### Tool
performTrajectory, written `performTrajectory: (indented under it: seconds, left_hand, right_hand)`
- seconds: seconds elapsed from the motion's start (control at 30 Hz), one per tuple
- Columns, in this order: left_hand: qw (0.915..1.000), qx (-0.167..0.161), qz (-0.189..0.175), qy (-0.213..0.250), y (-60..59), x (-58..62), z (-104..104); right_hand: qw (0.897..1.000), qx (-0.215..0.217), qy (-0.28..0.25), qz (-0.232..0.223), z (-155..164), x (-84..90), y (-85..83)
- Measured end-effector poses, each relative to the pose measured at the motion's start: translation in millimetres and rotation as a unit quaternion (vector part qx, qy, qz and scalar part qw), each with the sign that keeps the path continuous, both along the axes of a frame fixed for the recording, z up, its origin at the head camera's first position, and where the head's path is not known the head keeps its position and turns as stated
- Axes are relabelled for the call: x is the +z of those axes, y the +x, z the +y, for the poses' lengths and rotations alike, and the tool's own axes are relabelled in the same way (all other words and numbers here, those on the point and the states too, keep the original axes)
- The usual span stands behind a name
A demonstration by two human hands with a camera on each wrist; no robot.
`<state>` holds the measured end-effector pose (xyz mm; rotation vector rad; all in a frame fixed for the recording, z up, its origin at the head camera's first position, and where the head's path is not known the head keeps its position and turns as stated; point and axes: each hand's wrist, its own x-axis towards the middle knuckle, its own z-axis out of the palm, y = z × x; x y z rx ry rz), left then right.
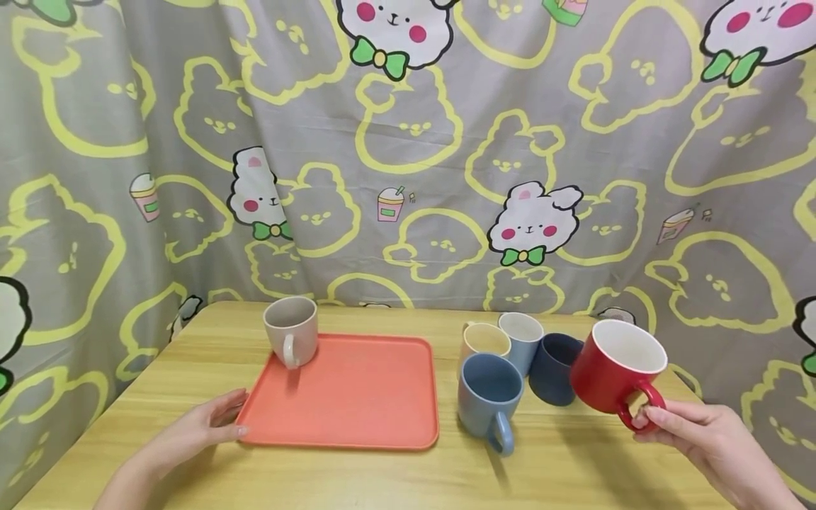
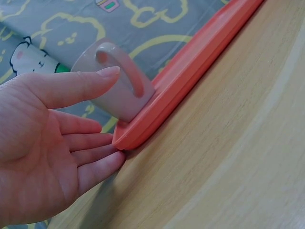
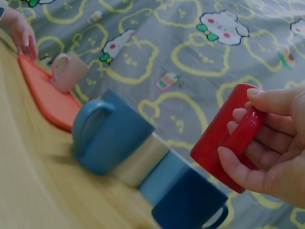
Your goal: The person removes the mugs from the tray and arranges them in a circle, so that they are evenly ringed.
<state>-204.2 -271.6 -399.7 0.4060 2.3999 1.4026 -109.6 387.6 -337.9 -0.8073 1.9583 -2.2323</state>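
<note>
Orange tray: most of floor bare; only beige mug at far-left corner. Left hand touches near-left corner. Cluster right of tray, mugs tight together: blue mug, cream mug, light-blue mug, navy mug. Narrow table strip between tray and cluster. Near table edge open.

Head view high, facing the table, wrist views low, close, sharing tray
</note>
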Motion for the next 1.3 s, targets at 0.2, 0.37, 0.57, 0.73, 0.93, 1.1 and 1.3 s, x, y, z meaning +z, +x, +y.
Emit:
performTrajectory:
  seconds: [0.2, 0.37, 0.57, 0.73, 0.93, 1.1, 1.3]
  left_hand:
    - [1.0, 0.001, 0.002, -0.003, 0.7, -0.5, 0]
    - [1.0, -0.001, 0.005, 0.007, 0.0, -1.4, -1]
    - [0.9999, -0.004, 0.004, 0.014, 0.2, -3.0, -2]
    - [0.9999, -0.004, -0.002, 0.015, -0.9, -2.5, -1]
    - [0.9999, -0.005, 0.001, 0.016, -1.0, -3.6, -1]
    - [0.9999, 0.001, 0.002, 0.011, -0.6, -2.2, -1]
    - [1.0, 0.004, 0.008, 0.0, -0.5, -1.5, 0]
  right_hand:
    - [0.997, 0.014, 0.011, -0.074, 6, -17.9, 9.4]
    - [0.996, 0.046, -0.02, -0.079, 4, -37.2, 8.4]
    - [0.991, 0.025, -0.008, -0.129, 1, -53.9, 6.1]
    - [0.984, -0.008, 0.032, -0.174, -1, -59.7, 6.5]
    - [0.965, -0.079, 0.098, -0.23, -6, -60.4, 6.8]
    - [0.955, -0.111, 0.125, -0.246, -11, -61.6, 6.1]
    - [0.967, -0.06, 0.083, -0.234, -7, -68.3, 0.2]
